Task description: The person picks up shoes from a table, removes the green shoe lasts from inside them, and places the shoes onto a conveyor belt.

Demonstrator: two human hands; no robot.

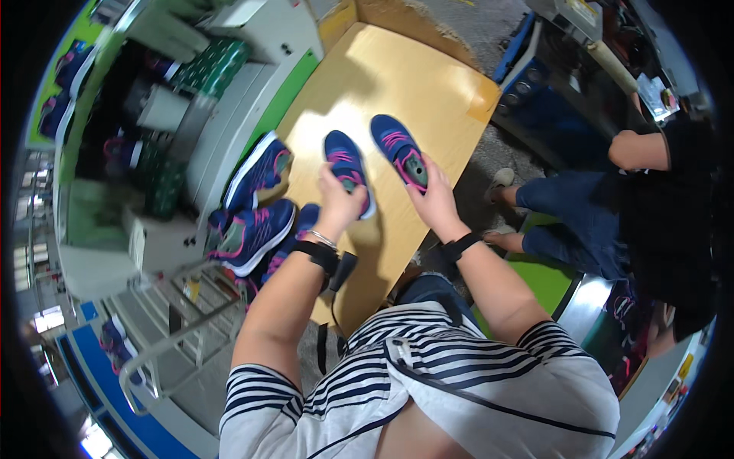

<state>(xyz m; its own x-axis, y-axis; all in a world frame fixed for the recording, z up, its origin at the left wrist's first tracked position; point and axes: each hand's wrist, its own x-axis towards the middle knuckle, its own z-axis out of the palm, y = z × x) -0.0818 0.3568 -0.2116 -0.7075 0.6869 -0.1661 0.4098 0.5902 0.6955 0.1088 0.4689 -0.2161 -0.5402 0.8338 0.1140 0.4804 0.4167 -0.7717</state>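
Note:
Two navy sneakers with pink laces are held over the wooden table, toes pointing away from me. My left hand is closed round the heel end of the left sneaker, whose white sole edge shows on its right side. The right sneaker is gripped at its heel by my right hand; its grey-green inside and pink collar trim are visible. Some fingers of both hands are hidden by the shoes. Left of my left hand, several similar sneakers lie piled at the table's left edge.
A machine with a green edge strip stands along the table's left side. Below it is a metal tube rack. At right, another person in dark clothes works beside a dark blue machine. Cardboard borders the table's far edge.

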